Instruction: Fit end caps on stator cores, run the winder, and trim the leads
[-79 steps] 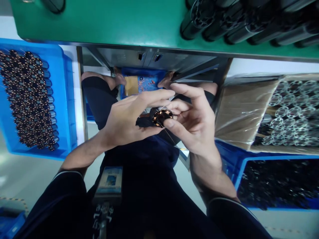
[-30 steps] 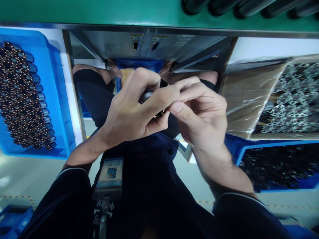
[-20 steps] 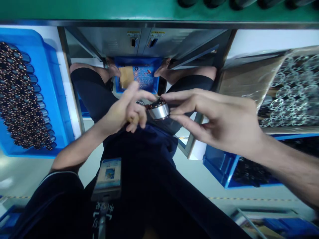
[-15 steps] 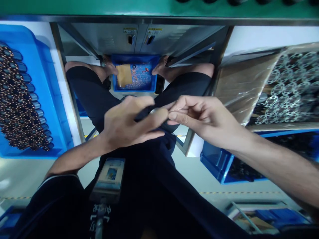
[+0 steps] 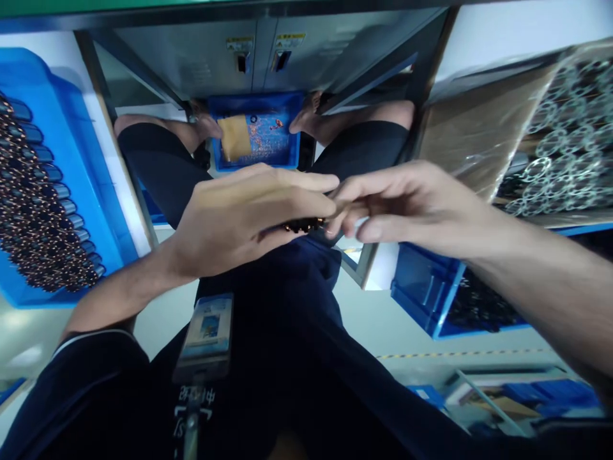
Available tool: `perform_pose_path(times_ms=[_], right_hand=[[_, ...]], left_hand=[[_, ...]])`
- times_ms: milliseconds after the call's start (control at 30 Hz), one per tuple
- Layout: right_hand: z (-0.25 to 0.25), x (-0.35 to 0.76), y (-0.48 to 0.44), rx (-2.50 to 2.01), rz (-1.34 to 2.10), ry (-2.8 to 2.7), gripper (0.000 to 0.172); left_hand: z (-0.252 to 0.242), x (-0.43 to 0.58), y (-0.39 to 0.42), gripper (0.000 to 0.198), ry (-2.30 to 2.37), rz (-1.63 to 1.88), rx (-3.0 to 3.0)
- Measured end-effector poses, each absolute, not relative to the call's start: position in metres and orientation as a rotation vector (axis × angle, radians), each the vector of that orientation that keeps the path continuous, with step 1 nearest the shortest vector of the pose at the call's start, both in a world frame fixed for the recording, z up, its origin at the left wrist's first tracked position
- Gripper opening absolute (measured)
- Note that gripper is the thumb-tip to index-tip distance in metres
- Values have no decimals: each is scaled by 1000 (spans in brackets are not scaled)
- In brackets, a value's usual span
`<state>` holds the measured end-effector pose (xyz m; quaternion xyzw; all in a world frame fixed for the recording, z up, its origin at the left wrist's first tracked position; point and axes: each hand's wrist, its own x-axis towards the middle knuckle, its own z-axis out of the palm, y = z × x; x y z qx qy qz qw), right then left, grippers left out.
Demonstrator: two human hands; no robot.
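My left hand [image 5: 253, 214] is curled over a small dark part with copper-coloured points [image 5: 304, 225], seemingly a wire-wound motor core. Most of that part is hidden under the fingers and palm. Close against its right end is my right hand [image 5: 383, 204], its index finger near the left fingertips. The right thumb stands apart from the bent fingers, and nothing clearly shows in its grasp. Both hands are in the air above my lap and slightly blurred.
At left, a blue bin [image 5: 103, 185] holds rows of metal cylinders with copper-coloured ends [image 5: 43, 211]. A plastic-lined carton [image 5: 469, 140] of silvery ring-ended parts [image 5: 569, 147] stands at right, with a blue crate [image 5: 426, 287] below. Between my feet lies a blue tray [image 5: 275, 163].
My left hand has turned flatter and closed further over the part. My right hand's thumb has parted from its fingertips, which were pinched together beside the part. The view has shifted slightly.
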<state>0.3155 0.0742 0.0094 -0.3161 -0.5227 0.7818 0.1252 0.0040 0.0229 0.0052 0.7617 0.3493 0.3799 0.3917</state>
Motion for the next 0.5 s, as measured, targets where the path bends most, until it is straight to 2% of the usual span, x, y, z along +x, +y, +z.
perform_pose_path(times_ms=[67,100,167,300,367,433,500], right_hand=[[9,308,67,-959,2499,-1322,37],[11,306,65,-1000,2499,-1309,41],[21,305,63,-1119,2277,-1535,42],[52,317,72,-1208,1732,-2120,42],[62,322,79,-1207,1564,-2199,36],[64,321,83,-1201,1625,-2122,30],[56,316,83,-1277,1927,-1784,44]], left_hand=[[7,7,22,17,895,998,2101],[8,7,22,22,878,1000,2196],[9,6,22,33,879,936,2296],[10,3,20,28,1029,624,1871],[10,1,18,30,1043,612,1830],[8,-2,16,29,1048,788,2025],[5,-5,17,22,1004,950,2197]])
